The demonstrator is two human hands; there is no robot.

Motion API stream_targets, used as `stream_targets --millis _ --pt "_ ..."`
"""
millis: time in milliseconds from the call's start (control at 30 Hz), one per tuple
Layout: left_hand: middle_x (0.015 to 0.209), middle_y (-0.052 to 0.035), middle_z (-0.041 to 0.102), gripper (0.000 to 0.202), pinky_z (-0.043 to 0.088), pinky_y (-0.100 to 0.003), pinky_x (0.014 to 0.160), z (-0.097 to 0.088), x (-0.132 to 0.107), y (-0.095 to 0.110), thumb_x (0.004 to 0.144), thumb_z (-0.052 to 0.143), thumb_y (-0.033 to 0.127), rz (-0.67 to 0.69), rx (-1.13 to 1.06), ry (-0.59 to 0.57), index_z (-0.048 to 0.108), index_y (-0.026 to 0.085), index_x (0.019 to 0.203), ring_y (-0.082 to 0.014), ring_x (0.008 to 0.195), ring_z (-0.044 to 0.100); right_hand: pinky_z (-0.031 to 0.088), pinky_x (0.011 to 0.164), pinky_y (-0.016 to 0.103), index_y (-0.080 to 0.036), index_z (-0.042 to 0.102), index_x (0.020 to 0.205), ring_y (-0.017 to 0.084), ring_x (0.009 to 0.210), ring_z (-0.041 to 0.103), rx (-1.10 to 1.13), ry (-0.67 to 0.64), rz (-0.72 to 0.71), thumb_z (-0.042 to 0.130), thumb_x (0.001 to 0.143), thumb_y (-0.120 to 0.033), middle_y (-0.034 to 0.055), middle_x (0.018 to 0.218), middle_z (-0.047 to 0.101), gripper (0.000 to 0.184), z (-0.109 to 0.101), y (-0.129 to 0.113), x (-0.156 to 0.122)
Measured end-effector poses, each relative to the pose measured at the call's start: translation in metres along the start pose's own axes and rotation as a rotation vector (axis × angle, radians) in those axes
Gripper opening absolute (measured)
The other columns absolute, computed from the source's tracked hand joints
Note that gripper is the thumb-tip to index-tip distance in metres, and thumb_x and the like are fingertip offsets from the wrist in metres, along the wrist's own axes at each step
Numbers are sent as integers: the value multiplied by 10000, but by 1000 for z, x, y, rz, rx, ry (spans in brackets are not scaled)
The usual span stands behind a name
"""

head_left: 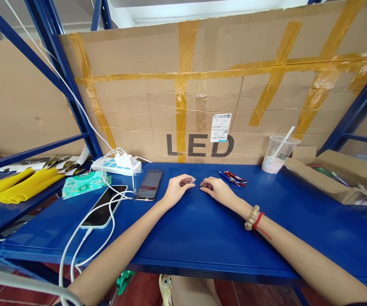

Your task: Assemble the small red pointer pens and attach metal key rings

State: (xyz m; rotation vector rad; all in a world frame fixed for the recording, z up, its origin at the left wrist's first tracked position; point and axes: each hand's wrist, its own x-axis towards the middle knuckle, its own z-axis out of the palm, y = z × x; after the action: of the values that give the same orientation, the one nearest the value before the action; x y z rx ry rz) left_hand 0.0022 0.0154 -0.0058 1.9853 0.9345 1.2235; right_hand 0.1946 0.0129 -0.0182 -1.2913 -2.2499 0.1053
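My left hand (179,187) rests on the blue table (202,229), its fingers curled around a small dark object that I cannot make out. My right hand (214,188) lies just to the right of it, fingers also curled on a small dark piece; the two hands nearly touch. A bead bracelet and red string (254,217) circle my right wrist. A small bunch of red and blue pens or clips (233,178) lies just beyond my right hand.
Two phones (148,185) (104,206) lie left of my hands, with white cables running to a power strip (116,165). A tissue pack (83,185) and yellow parts (24,182) sit far left. A plastic cup with straw (277,155) and an open cardboard box (336,176) stand right. Taped cardboard forms the back wall.
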Motion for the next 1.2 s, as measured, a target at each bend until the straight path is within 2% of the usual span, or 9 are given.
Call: stream_targets --millis 267,367,500,600,733,900,967,1200 --pt "865 -47 708 161 523 -284 788 5 0 -2 698 665 212 -8 28 -59 684 166 850 -181 812 659 433 533 222 -191 708 757 120 581 581 58 6 63 623 743 -282 25 733 662 125 -8 7 -2" --pt "835 -53 711 172 524 -279 749 8 0 -1 677 690 210 -6 79 -57 693 156 840 -179 772 659 430 529 224 -202 704 760 109 562 566 131 92 88 623 738 -285 14 770 675 118 -13 2 -4" --pt "788 -57 714 172 520 -267 696 10 -1 3 655 712 196 -9 132 -55 701 145 819 -177 731 653 441 568 228 -201 700 812 106 599 566 259 231 -13 569 794 -324 22 804 673 180 -19 -14 -6" --pt "771 -49 715 157 518 -265 687 11 -2 4 670 696 189 4 135 -53 706 151 821 -176 718 654 426 539 223 -202 701 816 99 591 559 280 220 -80 574 792 -340 23 804 665 189 -21 -23 -8" --pt "789 -53 719 174 523 -256 680 10 -1 3 676 690 206 -13 78 -18 706 142 838 -174 712 661 408 499 215 -200 708 792 92 566 551 262 221 -70 587 777 -343 24 794 662 188 -22 -27 -10" --pt "788 -40 716 176 521 -249 687 9 0 2 662 709 221 25 82 -3 705 154 824 -160 698 656 418 504 220 -190 711 782 91 552 541 261 336 -23 590 778 -351 33 788 665 202 -25 -29 -9" --pt "783 -34 714 168 517 -243 688 8 -1 3 662 711 215 45 98 4 705 155 820 -153 697 652 418 504 221 -189 714 785 94 560 543 278 324 -25 596 777 -340 34 786 666 192 -25 -30 -9" --pt "757 -39 697 112 507 -235 705 8 -6 12 668 701 166 88 156 -2 703 145 778 -149 710 642 448 548 231 -183 714 743 112 610 568 424 118 -37 604 766 -383 42 793 657 230 -29 -28 -8"
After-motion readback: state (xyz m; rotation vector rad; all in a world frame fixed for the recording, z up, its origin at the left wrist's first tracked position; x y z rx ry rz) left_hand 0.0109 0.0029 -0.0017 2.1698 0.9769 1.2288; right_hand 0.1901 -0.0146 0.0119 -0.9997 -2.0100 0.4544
